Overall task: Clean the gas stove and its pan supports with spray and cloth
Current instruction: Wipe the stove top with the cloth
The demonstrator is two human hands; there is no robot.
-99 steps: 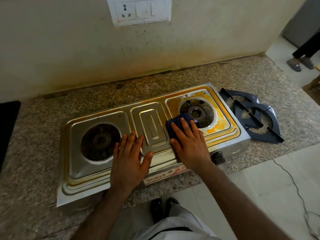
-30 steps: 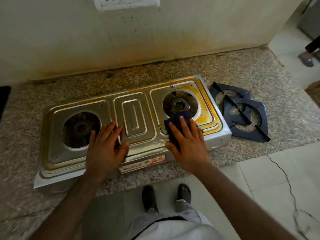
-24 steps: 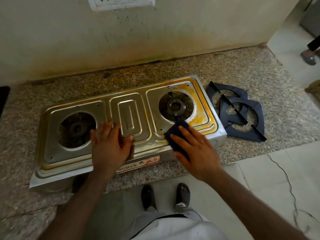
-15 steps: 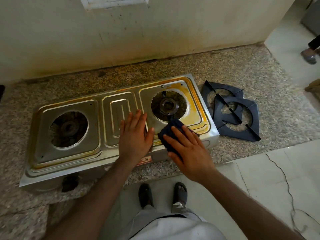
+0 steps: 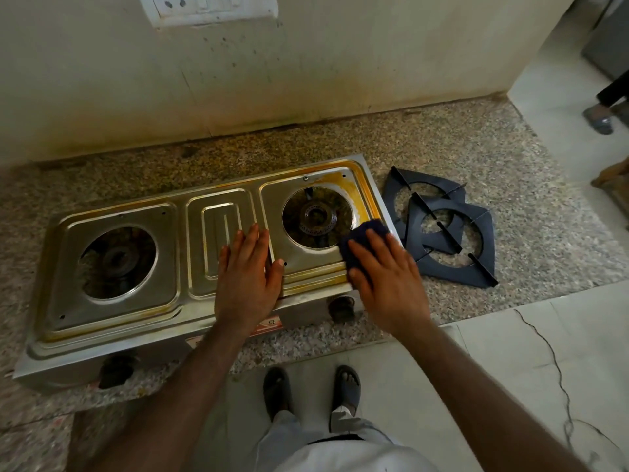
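A steel two-burner gas stove (image 5: 119,321) with yellow-brown stains lies on a granite counter. My right hand (image 5: 388,281) presses a dark blue cloth (image 5: 359,233) onto the stove's front right corner, beside the right burner (image 5: 318,218). My left hand (image 5: 246,274) rests flat, fingers spread, on the stove top between the middle panel and the right burner. Two black pan supports (image 5: 442,229) lie stacked on the counter just right of the stove. No spray bottle is in view.
The granite counter (image 5: 510,158) meets a stained wall with a switch plate (image 5: 207,6) above. Stove knobs (image 5: 117,369) face the front edge. A thin cable (image 5: 551,362) runs over the tiled floor. Another person's foot (image 5: 599,120) stands far right.
My right hand slid the cloth from the front middle of the right burner panel to its right front corner. My left hand moved right, from beside the left burner to the middle.
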